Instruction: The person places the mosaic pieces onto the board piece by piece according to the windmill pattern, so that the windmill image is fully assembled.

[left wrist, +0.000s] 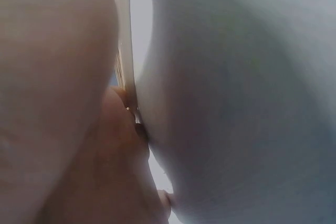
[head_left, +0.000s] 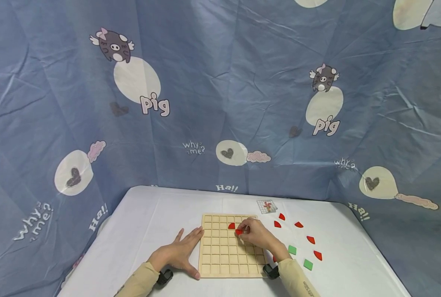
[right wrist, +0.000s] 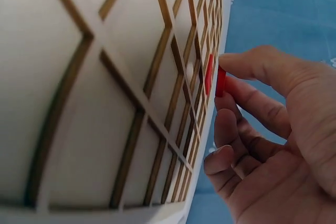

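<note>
A square wooden grid board (head_left: 224,260) lies on the white table. My left hand (head_left: 179,252) is spread flat on the table, its fingertips and thumb against the board's left edge. Over the upper right part of the board, my right hand (head_left: 256,233) pinches a red quarter-circle piece (head_left: 239,232) between thumb and fingers. Another red quarter-circle piece (head_left: 232,226) sits in a cell just to its left. In the right wrist view, the pinched red piece (right wrist: 221,82) is held close over the grid, near the seated one (right wrist: 209,74).
Right of the board lie several loose red quarter-circle pieces (head_left: 311,239) and two green square pieces (head_left: 292,250). Behind the board is a small card (head_left: 267,206) with a grid and a red figure. A blue printed curtain (head_left: 205,103) hangs around the table.
</note>
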`<control>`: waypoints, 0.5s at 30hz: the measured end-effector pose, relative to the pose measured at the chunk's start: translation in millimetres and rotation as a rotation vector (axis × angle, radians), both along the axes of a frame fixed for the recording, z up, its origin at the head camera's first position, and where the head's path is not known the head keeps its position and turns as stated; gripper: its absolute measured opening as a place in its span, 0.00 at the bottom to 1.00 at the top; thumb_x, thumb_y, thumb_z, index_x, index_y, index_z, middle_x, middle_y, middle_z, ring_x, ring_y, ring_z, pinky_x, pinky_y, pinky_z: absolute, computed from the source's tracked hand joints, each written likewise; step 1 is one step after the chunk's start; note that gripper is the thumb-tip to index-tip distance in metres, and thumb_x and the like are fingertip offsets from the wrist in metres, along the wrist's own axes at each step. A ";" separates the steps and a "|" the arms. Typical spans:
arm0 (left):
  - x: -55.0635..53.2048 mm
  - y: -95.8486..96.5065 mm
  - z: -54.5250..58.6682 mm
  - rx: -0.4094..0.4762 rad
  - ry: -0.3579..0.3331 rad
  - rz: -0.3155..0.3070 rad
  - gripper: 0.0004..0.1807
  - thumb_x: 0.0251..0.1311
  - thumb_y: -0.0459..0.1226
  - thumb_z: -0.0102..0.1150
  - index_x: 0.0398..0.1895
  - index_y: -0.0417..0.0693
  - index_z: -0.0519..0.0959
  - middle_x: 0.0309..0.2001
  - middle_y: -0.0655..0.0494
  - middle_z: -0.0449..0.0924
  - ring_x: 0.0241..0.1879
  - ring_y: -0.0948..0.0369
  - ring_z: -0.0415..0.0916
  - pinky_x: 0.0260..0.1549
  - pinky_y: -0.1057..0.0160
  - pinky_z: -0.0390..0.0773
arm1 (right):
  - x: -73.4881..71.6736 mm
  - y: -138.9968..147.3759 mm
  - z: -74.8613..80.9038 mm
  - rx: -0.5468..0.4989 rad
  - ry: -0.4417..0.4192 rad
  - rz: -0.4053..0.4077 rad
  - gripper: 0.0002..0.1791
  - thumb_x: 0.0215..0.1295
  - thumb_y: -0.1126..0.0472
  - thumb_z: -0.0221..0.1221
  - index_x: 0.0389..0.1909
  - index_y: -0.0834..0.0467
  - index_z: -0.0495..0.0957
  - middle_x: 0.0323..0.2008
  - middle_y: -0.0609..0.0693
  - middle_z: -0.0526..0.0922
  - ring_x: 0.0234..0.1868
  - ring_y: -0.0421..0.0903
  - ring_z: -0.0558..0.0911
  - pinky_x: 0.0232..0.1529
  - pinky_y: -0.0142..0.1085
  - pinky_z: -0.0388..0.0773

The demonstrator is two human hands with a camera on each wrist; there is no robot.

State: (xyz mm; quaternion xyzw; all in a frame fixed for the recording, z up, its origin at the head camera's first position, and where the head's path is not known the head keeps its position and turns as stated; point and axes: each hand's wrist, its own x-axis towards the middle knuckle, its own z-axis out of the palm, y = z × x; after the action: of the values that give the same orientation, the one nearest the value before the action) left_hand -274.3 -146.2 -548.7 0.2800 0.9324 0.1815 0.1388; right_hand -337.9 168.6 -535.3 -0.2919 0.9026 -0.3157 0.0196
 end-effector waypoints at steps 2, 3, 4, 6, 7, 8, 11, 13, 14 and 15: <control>-0.2 0.1 -0.2 -0.001 -0.003 0.001 0.78 0.27 0.72 0.68 0.77 0.42 0.40 0.79 0.47 0.36 0.78 0.50 0.36 0.72 0.36 0.30 | 0.2 -2.9 -2.1 0.002 0.002 0.002 0.07 0.57 0.62 0.66 0.37 0.55 0.83 0.35 0.46 0.81 0.30 0.34 0.73 0.29 0.26 0.74; -0.4 0.1 -0.2 -0.002 -0.004 0.002 0.78 0.27 0.72 0.68 0.77 0.42 0.40 0.79 0.47 0.36 0.78 0.50 0.36 0.72 0.36 0.30 | 0.4 -4.2 -3.0 0.003 -0.005 -0.001 0.07 0.57 0.62 0.66 0.38 0.55 0.83 0.35 0.46 0.81 0.30 0.34 0.73 0.29 0.26 0.73; -0.5 0.3 -0.2 -0.001 -0.007 0.003 0.78 0.27 0.72 0.68 0.77 0.42 0.40 0.79 0.47 0.36 0.78 0.50 0.36 0.72 0.36 0.30 | 0.7 -5.5 -3.8 0.000 -0.011 -0.002 0.08 0.58 0.61 0.67 0.38 0.55 0.83 0.35 0.46 0.81 0.30 0.34 0.72 0.29 0.26 0.73; -0.8 0.3 -0.3 -0.001 -0.011 0.007 0.78 0.27 0.71 0.69 0.77 0.42 0.40 0.79 0.47 0.36 0.78 0.50 0.36 0.72 0.36 0.30 | 1.4 -8.5 -4.7 -0.004 -0.030 -0.003 0.09 0.58 0.61 0.67 0.39 0.56 0.83 0.36 0.46 0.81 0.30 0.34 0.72 0.29 0.26 0.73; -0.9 0.4 -0.3 -0.001 -0.010 0.007 0.78 0.27 0.71 0.69 0.77 0.42 0.40 0.79 0.47 0.36 0.78 0.50 0.36 0.72 0.36 0.30 | 1.9 -10.1 -4.9 0.000 -0.036 -0.006 0.09 0.58 0.60 0.67 0.39 0.56 0.83 0.36 0.46 0.81 0.30 0.34 0.72 0.29 0.26 0.73; -0.9 0.3 -0.3 0.000 -0.011 0.008 0.78 0.27 0.71 0.69 0.77 0.42 0.40 0.79 0.47 0.36 0.78 0.50 0.36 0.72 0.36 0.30 | 2.3 -11.6 -4.9 0.002 -0.043 -0.009 0.09 0.58 0.60 0.67 0.40 0.57 0.83 0.36 0.46 0.81 0.30 0.34 0.72 0.28 0.27 0.73; -1.2 0.3 -0.9 -0.002 -0.007 0.009 0.78 0.27 0.72 0.68 0.77 0.42 0.41 0.79 0.47 0.36 0.78 0.50 0.36 0.72 0.36 0.30 | 2.7 -15.8 -5.5 0.010 -0.055 -0.016 0.09 0.58 0.60 0.67 0.40 0.56 0.82 0.36 0.47 0.81 0.30 0.34 0.72 0.29 0.26 0.72; -1.1 0.3 -1.1 -0.002 -0.005 0.007 0.78 0.27 0.72 0.68 0.77 0.42 0.41 0.79 0.47 0.36 0.78 0.50 0.36 0.72 0.36 0.30 | 2.9 -17.7 -6.0 0.013 -0.055 -0.013 0.09 0.58 0.60 0.67 0.40 0.56 0.82 0.35 0.46 0.81 0.30 0.34 0.72 0.29 0.27 0.72; -1.0 0.3 -1.3 -0.003 -0.004 0.007 0.78 0.27 0.72 0.68 0.77 0.42 0.41 0.79 0.47 0.36 0.78 0.50 0.36 0.72 0.36 0.30 | 2.9 -18.3 -6.5 0.012 -0.057 -0.011 0.09 0.58 0.60 0.67 0.40 0.56 0.82 0.35 0.46 0.81 0.30 0.35 0.72 0.29 0.27 0.72; -0.9 0.4 -1.6 -0.003 -0.002 0.007 0.78 0.27 0.72 0.68 0.77 0.42 0.41 0.79 0.47 0.36 0.78 0.50 0.36 0.72 0.36 0.30 | 2.8 -18.8 -7.0 0.014 -0.058 -0.009 0.09 0.59 0.60 0.67 0.40 0.56 0.82 0.35 0.46 0.81 0.30 0.35 0.72 0.29 0.27 0.73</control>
State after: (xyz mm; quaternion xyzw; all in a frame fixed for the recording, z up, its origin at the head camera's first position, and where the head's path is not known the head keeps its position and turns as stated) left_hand -275.2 -145.9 -550.3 0.2763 0.9335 0.1808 0.1396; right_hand -335.1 149.8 -542.3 -0.2784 0.9052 -0.3178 0.0463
